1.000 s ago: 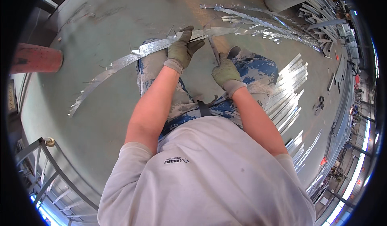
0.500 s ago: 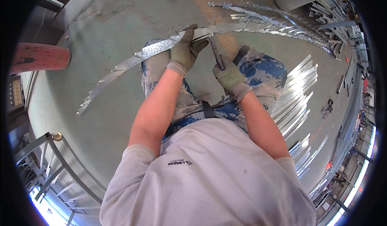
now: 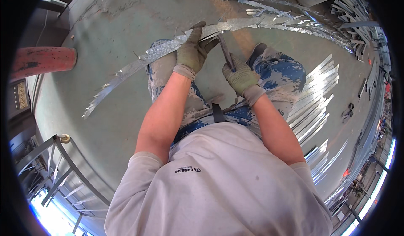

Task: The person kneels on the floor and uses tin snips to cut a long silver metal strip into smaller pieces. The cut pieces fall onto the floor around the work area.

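A long, thin silvery metal strip (image 3: 163,48) with jagged edges and small projecting slivers lies across my left thigh and runs on to the far right. My left hand (image 3: 190,53), in a dirty olive glove, is closed on it just past the knee. In my gloved right hand (image 3: 242,75) is a dark, narrow flat metal bar (image 3: 226,50), held at its near end. The bar points away from me, and its far tip meets or nearly meets the strip's lower edge beside my left fingers. Whether they touch I cannot tell.
More jagged strips (image 3: 269,9) lie beyond the strip. Flat metal strips (image 3: 315,97) are spread right of my right leg, with a heap of metal pieces (image 3: 355,19) at the far right. A red cylinder (image 3: 46,62) is at left, a metal frame with a wheel (image 3: 63,164) at lower left.
The view has shifted slightly. Both hands keep their grips, and the bar's tip stays close to the strip's lower edge with only a small movement.
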`<state>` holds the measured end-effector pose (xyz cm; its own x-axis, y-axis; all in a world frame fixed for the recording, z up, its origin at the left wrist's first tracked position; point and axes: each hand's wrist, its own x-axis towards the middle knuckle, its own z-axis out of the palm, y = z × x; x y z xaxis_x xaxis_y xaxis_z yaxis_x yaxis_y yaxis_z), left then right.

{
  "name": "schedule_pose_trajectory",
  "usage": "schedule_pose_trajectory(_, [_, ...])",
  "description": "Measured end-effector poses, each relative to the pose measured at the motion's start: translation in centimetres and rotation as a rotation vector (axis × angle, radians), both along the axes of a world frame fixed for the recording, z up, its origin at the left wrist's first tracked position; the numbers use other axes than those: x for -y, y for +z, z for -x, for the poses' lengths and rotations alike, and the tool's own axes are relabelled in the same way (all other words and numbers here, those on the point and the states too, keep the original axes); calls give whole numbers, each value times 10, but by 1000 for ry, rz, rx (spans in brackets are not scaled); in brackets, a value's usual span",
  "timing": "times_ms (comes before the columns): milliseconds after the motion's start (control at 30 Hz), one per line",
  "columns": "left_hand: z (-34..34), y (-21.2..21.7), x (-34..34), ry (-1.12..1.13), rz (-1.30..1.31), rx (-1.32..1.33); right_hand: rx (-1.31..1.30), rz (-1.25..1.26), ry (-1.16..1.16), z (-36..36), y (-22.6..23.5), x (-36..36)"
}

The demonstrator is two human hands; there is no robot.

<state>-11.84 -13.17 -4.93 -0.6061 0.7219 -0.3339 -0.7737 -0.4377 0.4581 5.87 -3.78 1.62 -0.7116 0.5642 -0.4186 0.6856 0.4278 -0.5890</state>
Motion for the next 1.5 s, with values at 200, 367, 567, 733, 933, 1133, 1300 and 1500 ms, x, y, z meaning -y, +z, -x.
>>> schedule_pose_trajectory(200, [-1,7,2,-19,29,4,14,-76,29,-1,-6,-2])
schedule_pose_trajectory(367, [0,3,3,-11,-37,29,22,-60,37,2,-7,-3])
schedule_pose_trajectory(567, [-4,17,-1,23,22,66,-50,-48,14,-1,-19,-5])
schedule_pose_trajectory(733, [0,9,5,-26,-15,39,-61,-101,18,-4,-26,-5])
schedule_pose_trajectory(933, [-1,7,4,-19,-44,43,-80,9,23,-1,-13,-6])
schedule_pose_trajectory(1133, [-4,14,4,-12,-87,24,-117,173,42,-6,-3,-20])
schedule_pose_trajectory(1300, [0,9,6,-32,-189,25,-123,662,-141,-2,23,-28])
schedule_pose_trajectory(1500, [2,5,6,-63,-255,44,-152,890,-167,-1,45,-36])
